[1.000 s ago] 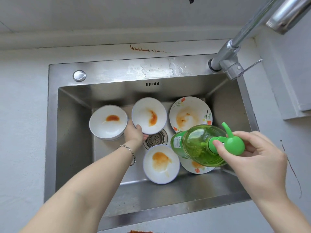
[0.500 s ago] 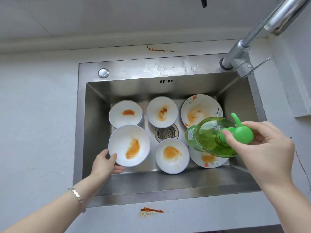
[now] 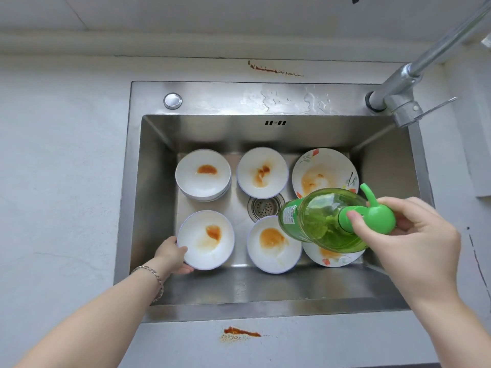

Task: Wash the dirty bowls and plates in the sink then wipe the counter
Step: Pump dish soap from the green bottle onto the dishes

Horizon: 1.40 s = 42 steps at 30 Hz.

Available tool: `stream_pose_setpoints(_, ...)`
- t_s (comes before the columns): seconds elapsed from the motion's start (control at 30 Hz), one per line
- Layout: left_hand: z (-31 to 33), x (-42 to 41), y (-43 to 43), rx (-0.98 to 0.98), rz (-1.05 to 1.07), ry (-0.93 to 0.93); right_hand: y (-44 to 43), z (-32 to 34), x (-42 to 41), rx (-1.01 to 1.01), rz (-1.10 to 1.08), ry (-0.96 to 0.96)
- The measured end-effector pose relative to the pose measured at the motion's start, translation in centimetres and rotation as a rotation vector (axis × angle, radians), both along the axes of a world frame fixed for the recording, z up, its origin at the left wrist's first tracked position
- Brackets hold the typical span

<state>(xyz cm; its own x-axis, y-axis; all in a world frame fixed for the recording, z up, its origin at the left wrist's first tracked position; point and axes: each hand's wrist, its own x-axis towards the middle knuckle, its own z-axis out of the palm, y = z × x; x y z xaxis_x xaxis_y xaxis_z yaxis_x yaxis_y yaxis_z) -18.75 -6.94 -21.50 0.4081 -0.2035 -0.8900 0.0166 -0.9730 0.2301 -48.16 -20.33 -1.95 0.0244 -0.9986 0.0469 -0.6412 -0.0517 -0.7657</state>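
Crowded on the sink (image 3: pixel 148 181) floor with bowl stack (image 3: pixel 203 173), back bowl (image 3: pixel 262 172), front left bowl (image 3: pixel 206 240), front middle bowl (image 3: pixel 273 245), back plate (image 3: pixel 325 168) and front plate (image 3: pixel 332 258), leaving narrow gaps round the drain (image 3: pixel 265 207). Blocked over the right side by the green bottle (image 3: pixel 324 221) in the right hand (image 3: pixel 414 232), front left by the left hand (image 3: pixel 172 257) gripping the front left bowl, back right by the faucet (image 3: pixel 403 83). Free along the near steel strip.

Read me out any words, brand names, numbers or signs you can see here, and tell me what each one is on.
White label on the transparent green plastic dish-soap bottle, held in the right hand: it is printed, but too small and blurred to read.
Nothing else in view carries readable words, numbers or signs.
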Motion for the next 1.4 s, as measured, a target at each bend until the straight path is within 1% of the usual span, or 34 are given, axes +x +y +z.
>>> stream_pose_setpoints(0.13,-0.7,-0.8,-0.4,0.035,0.046,0.081,-0.3,0.1,0.4,-0.003,-0.007,-0.006)
stream_pose_setpoints(0.23,-0.6,-0.7,-0.6,0.093,-0.017,0.104,-0.5,0.3,0.8,-0.007,0.012,0.006)
stream_pose_setpoints(0.3,0.2,-0.6,-1.3,0.129,-0.188,0.042,-0.5,0.5,0.9,-0.005,0.004,-0.015)
stream_pose_setpoints(0.33,0.7,-0.4,-1.9,0.131,-0.307,-0.033,-0.5,0.7,0.9,0.002,-0.001,-0.04)
stream_pose_setpoints(0.37,0.9,-0.1,-2.6,0.097,-0.387,-0.118,-0.6,0.9,0.9,0.016,-0.008,-0.06)
stream_pose_setpoints(0.4,1.3,0.1,-3.5,0.019,-0.397,-0.18,-0.6,1.0,0.9,0.038,-0.019,-0.076)
stream_pose_setpoints(0.43,1.5,0.3,-4.6,-0.086,-0.328,-0.203,-0.7,1.0,0.8,0.057,-0.028,-0.083)
stream_pose_setpoints(0.5,1.4,1.1,-7.0,-0.253,-0.03,-0.148,-0.9,1.1,0.8,0.081,-0.044,-0.08)
stream_pose_setpoints(0.57,1.3,1.7,-9.2,-0.287,0.237,-0.052,-0.9,1.0,1.0,0.084,-0.043,-0.071)
stream_pose_setpoints(0.6,1.2,2.0,-10.0,-0.268,0.297,-0.024,-0.8,0.9,1.1,0.078,-0.041,-0.064)
stream_pose_setpoints(0.7,0.6,2.4,-11.2,-0.209,0.345,-0.026,-0.6,0.5,1.5,0.044,-0.021,-0.032)
stream_pose_setpoints(0.8,0.3,2.4,-11.4,-0.163,0.309,-0.086,-0.3,0.3,1.5,0.007,-0.024,-0.002)
stream_pose_setpoints(0.93,0.4,2.4,-11.7,-0.17,0.357,-0.123,-0.2,0.3,1.5,0.003,-0.043,-0.015)
stream_pose_setpoints(0.97,0.5,2.3,-11.7,-0.19,0.353,-0.135,-0.2,0.4,1.4,0.003,-0.046,-0.017)
stream_pose_setpoints(1.07,1.7,2.3,-11.0,-0.295,0.235,-0.221,0.0,0.8,1.3,-0.008,-0.043,-0.024)
stream_pose_setpoints(1.13,2.8,2.4,-10.2,-0.381,0.17,-0.218,0.1,1.1,1.0,-0.011,-0.046,-0.032)
stream_pose_setpoints(1.2,4.2,2.4,-9.1,-0.437,0.093,-0.195,0.1,1.3,0.8,-0.014,-0.042,-0.03)
stream_pose_setpoints(1.3,5.8,1.6,-7.1,-0.458,-0.041,-0.132,0.2,1.7,0.3,-0.024,-0.04,-0.024)
stream_pose_setpoints(1.4,6.0,-0.2,-5.1,-0.439,-0.054,0.002,0.2,1.9,-0.2,-0.024,-0.049,-0.014)
